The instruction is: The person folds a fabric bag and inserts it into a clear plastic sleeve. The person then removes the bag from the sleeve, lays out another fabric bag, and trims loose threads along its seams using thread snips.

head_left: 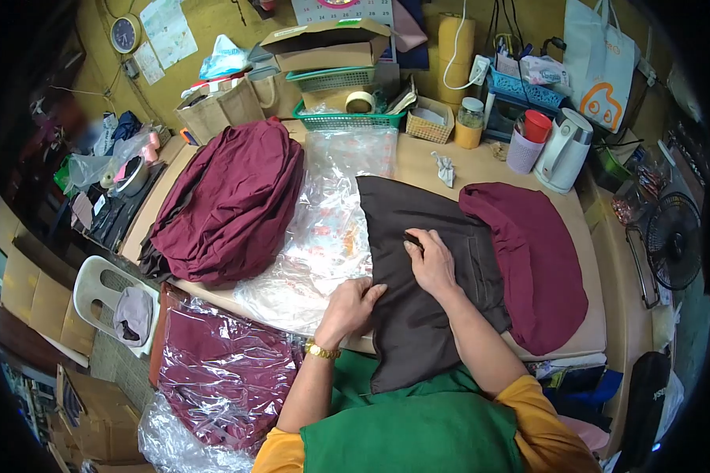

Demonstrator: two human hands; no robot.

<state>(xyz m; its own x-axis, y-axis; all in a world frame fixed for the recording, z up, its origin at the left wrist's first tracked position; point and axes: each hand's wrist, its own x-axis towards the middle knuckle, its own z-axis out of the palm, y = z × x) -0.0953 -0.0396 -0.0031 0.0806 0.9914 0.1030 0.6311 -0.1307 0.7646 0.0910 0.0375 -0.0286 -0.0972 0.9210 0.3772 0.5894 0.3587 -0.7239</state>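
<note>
A dark brown piece of fabric (410,307) with a stitched slit lies over the table's front edge, its lower end hanging onto a green apron. My left hand (349,310) is closed on its left edge, thumb on top and fingers curled. My right hand (431,260) rests on the fabric's middle with fingers closed around a small dark thing (412,240) too hidden to name. Right of the fabric lies a folded maroon garment (540,268), partly touching it. A clear plastic sheet (308,252) spreads to the left of my left hand.
A heap of maroon fabric (233,201) covers the table's left side. Plastic-wrapped maroon garments (221,355) stand at the lower left. Along the back are a green basket (351,120), a jar (470,124), a white kettle (564,150) and a crumpled scrap (445,169).
</note>
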